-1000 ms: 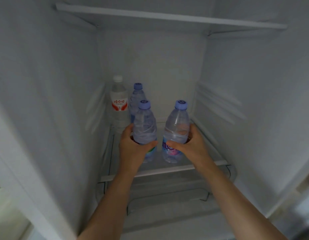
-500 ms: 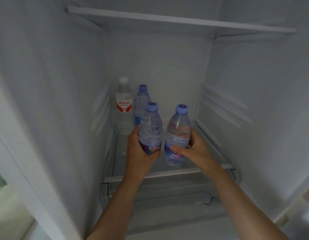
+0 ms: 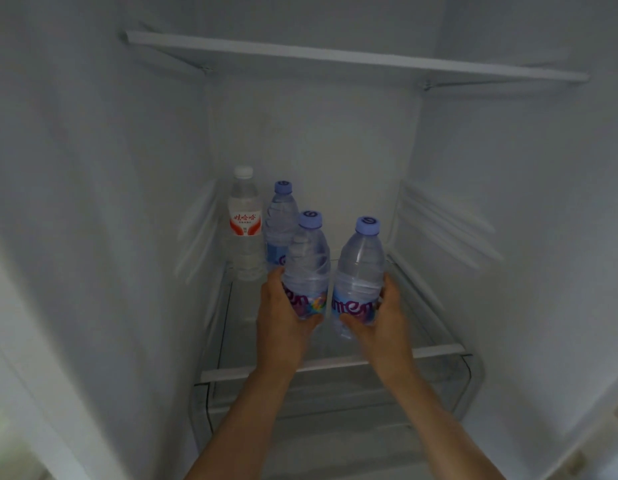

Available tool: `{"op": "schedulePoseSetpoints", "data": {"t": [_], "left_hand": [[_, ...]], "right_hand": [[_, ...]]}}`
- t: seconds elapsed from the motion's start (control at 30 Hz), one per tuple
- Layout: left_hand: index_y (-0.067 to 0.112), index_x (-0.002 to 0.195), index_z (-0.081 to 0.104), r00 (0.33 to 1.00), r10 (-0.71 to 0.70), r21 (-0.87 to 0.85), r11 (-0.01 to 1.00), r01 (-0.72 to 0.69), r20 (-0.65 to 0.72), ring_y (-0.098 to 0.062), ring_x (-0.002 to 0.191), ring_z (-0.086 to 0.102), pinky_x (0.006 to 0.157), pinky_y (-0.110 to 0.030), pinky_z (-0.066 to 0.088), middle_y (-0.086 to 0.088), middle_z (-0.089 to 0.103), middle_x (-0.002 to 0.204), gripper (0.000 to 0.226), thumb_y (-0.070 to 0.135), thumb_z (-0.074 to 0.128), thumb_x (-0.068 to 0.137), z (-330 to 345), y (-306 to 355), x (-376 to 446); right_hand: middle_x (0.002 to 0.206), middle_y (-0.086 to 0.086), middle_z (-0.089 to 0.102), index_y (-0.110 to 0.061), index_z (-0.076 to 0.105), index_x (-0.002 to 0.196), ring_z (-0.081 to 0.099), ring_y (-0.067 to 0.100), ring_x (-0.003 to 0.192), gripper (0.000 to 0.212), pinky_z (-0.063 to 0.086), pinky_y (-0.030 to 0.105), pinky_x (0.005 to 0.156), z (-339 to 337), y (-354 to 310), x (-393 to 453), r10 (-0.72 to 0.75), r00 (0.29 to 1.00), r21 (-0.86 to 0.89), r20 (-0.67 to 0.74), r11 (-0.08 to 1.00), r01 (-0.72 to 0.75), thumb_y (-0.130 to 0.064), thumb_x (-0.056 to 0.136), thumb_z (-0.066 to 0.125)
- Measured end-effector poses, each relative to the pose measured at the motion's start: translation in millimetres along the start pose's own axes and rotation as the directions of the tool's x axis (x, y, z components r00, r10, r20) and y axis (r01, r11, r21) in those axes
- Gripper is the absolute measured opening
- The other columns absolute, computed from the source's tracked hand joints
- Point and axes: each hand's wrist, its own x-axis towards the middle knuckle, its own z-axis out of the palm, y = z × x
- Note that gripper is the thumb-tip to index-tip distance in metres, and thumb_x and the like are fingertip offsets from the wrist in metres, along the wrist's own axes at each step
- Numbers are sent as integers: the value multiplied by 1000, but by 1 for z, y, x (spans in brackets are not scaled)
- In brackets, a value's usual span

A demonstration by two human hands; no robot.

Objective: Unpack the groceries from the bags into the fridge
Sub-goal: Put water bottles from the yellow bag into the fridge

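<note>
My left hand (image 3: 283,317) held one bottle (image 3: 306,268) and my right hand (image 3: 382,317) another (image 3: 359,271), both over the glass shelf (image 3: 335,362). I judged it best to set them upright beside the two rear bottles (image 3: 262,223).

Two upright purple-capped water bottles (image 3: 335,271) above fridge shelf (image 3: 328,363)

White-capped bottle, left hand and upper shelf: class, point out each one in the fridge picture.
White-capped bottle (image 3: 244,225), head view, on its red label.
Left hand (image 3: 278,313), head view, on the back of the hand.
Upper shelf (image 3: 335,57), head view, on its white front edge.
</note>
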Motion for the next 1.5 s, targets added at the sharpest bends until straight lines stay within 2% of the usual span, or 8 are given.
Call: {"op": "schedulePoseSetpoints", "data": {"t": [0.2,0.33,0.47,0.63,0.73,1.03,1.3,1.5], "left_hand": [[16,134,37,998,27,154,988,-18,-60,-20,111,55,89,-37,51,-6,50,126,89,10,88,61,31,5,24],[9,137,38,995,2,275,961,25,-98,-34,119,46,95,-37,39,-15,49,129,89,8,87,62,53,0,45],[10,140,34,990,-73,367,923,113,-122,-37,122,40,89,-45,44,-16,44,133,92,13,86,65,66,4,60],[12,141,31,974,-108,519,831,198,-200,-35,123,40,76,-48,51,-15,40,134,93,25,86,67,81,9,69],[11,142,33,966,-110,535,815,221,-233,-37,120,44,74,-48,52,-18,43,129,96,26,87,65,89,7,74],[14,144,24,961,-72,564,797,216,-266,-48,105,54,65,-49,56,-25,50,117,116,21,94,51,111,-4,88],[11,143,27,970,-31,640,747,182,-240,-45,94,61,68,-47,56,-23,56,110,122,26,96,43,113,-6,92],[21,153,10,986,-100,562,812,160,-136,-41,112,53,70,-46,55,-22,47,128,109,1,79,70,100,-5,86]], "right_hand": [[106,-14,59,-37,47,111,58,-13,91,66,49,12,77,-10,16,37,21,1000,-41,-17,999,-21,4,70,78],[113,2,61,-11,46,130,62,14,100,71,54,34,88,-7,31,60,89,996,-1,-10,996,-89,6,69,78],[107,-3,59,-12,45,129,60,14,94,70,50,12,76,-5,37,84,136,991,16,8,990,-137,11,70,75],[109,0,61,-16,46,129,59,16,98,75,47,26,81,0,47,109,173,985,-38,4,984,-173,-21,61,78],[111,-3,60,-15,45,132,57,12,98,68,40,18,75,2,54,121,165,986,-112,7,980,-163,-13,72,79],[110,0,64,-22,46,131,63,16,98,63,53,33,80,9,75,140,139,990,-153,3,979,-137,-26,74,73],[105,-3,61,-15,44,131,60,11,90,60,42,4,65,9,76,145,128,992,-185,0,975,-126,-9,79,72],[125,16,55,-3,28,139,56,29,113,84,43,26,80,4,79,132,283,954,-414,97,883,-220,-8,71,77]]}}
